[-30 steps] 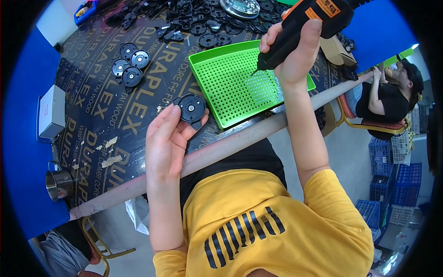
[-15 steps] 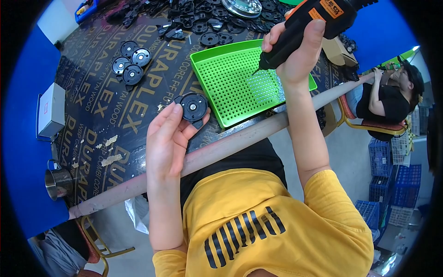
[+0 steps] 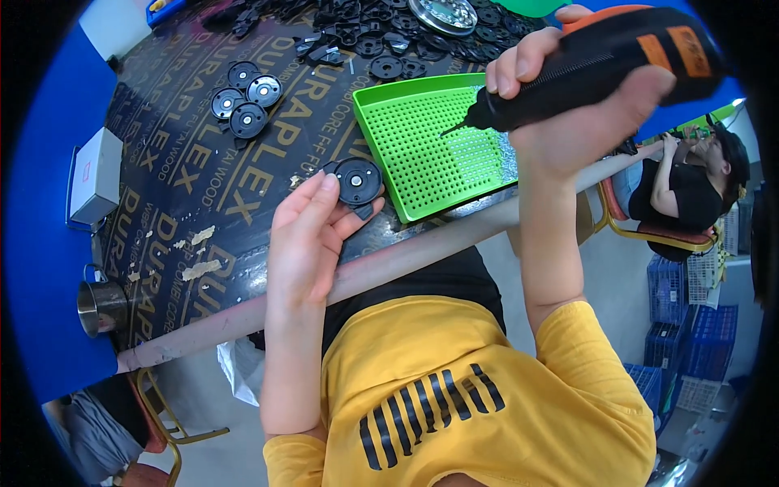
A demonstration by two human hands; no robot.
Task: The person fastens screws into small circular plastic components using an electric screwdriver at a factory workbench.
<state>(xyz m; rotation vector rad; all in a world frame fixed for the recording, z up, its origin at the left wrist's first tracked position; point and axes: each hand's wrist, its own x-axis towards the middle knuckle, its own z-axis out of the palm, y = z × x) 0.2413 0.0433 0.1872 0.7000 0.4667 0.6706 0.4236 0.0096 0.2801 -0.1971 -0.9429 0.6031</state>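
Between the thumb and fingers of my left hand is a round black plastic part with a small metal centre and a tab at its lower edge. My right hand wraps round a black and orange electric screwdriver. Its thin bit points left and down, over a green perforated tray, apart from the part in my left hand. Several similar round black parts lie grouped on the dark printed tabletop, left of the tray.
Many loose black plastic pieces are heaped at the far side, beside a round metal dish. A white box and a metal cup stand at the left. A pale rail edges the table. Another person sits at the right.
My right hand has turned the screwdriver closer to level and brought it nearer to view. The part in my left hand stays gripped, and the view has shifted slightly.
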